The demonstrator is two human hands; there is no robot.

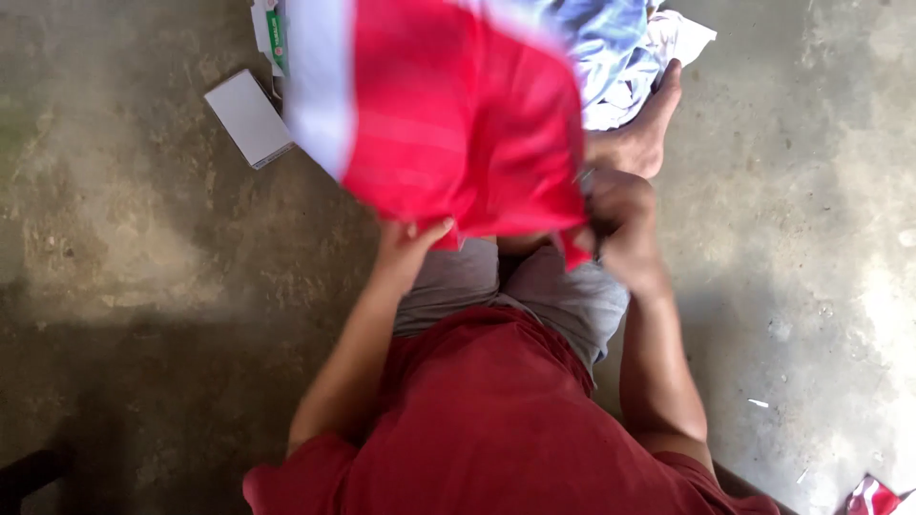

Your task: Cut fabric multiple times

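Two hands are seen in the single head view, both gripping one red cloth garment with a broad white band (448, 124), which is held up in the air above the lap and is blurred by motion. The left hand (412, 243) is pinched on the lower hem of the red garment, its fingers curled under the edge; the right hand (618, 215) is closed in a fist on the opposite lower corner, a small tail of red cloth hanging below it. The garment is spread between the two hands rather than folded: no crease or doubled layer can be made out, so the handling is judged to be at an early stage, with the cloth opened out and nothing yet laid flat. Behind the red garment, a heap of pale blue and white crumpled cloth (620, 57) lies on the grey concrete floor (134, 238), just beside a bare foot (644, 129); it is judged to be untouched. A small flat white cardboard box (250, 116) rests on the floor to the left, well apart from the hands, and a white packet with a green stripe (272, 33) lies near the top edge. A scrap of red and white cloth (873, 496) is seen at the lower right corner. Whether any finished pieces have been set aside cannot be told.
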